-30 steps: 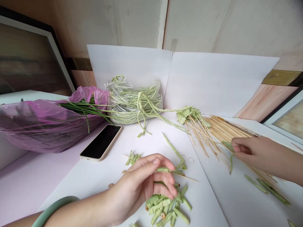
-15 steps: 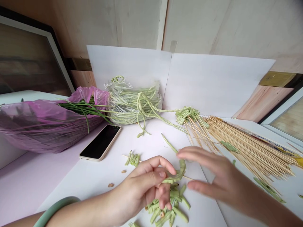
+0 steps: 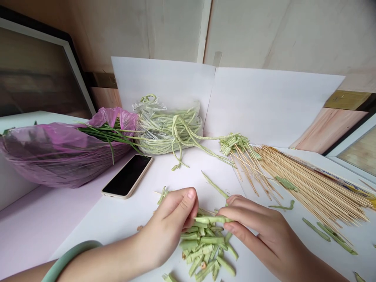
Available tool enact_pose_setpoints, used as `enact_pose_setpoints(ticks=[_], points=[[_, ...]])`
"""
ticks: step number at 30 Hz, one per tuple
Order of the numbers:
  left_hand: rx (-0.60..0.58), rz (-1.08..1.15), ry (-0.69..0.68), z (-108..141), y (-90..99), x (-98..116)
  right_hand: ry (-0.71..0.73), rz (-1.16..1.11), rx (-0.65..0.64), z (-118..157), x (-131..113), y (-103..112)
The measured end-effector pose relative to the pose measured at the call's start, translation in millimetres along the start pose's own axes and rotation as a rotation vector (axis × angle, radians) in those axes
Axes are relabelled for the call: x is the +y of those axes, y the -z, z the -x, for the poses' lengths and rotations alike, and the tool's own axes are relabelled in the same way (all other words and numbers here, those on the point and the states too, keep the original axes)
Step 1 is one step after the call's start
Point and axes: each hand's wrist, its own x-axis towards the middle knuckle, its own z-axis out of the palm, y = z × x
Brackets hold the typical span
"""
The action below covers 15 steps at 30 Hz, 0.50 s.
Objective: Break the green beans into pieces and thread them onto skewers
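Note:
A length of pale green long bean (image 3: pixel 213 220) stretches between my hands, above a heap of short cut bean pieces (image 3: pixel 205 250). My left hand (image 3: pixel 176 219) is closed around its left end, thumb pressed on the curled fingers. My right hand (image 3: pixel 255 227) pinches the other end between thumb and fingers. Behind my left hand shows a thin skewer threaded with bean pieces (image 3: pixel 162 194); whether that hand also grips it is hidden. Another thin bean (image 3: pixel 214 184) lies just beyond my right fingertips.
Bundled bamboo skewers (image 3: pixel 311 184) lie at right, beside finished bean skewers (image 3: pixel 235 144) and loose bean pieces (image 3: pixel 315 229). At the back sits a clear bag of long beans (image 3: pixel 167 129). A purple bag of greens (image 3: pixel 64 156) and a phone (image 3: pixel 127 176) are at left.
My right hand has come down and closed on the bean, which was curved and is now held straighter. My left fingers have curled shut. Loose bean pieces now show at right.

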Motion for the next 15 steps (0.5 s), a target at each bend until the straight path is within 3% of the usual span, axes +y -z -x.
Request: enact_pose_setpoints(ticks=[5,11,15], points=[[0.035,-0.249,-0.068,-1.5,2.2,4.4,-0.027,-0.007,-0.010,0.7,3.0,-4.0],[-0.196,-0.542,-0.139,4.6,0.7,9.8,0.011,-0.012,0.019,5.7,2.8,-13.5],[-0.247,-0.662,-0.134,7.7,-0.9,6.9,0.092,0.082,0.035,4.0,-3.1,-17.7]])
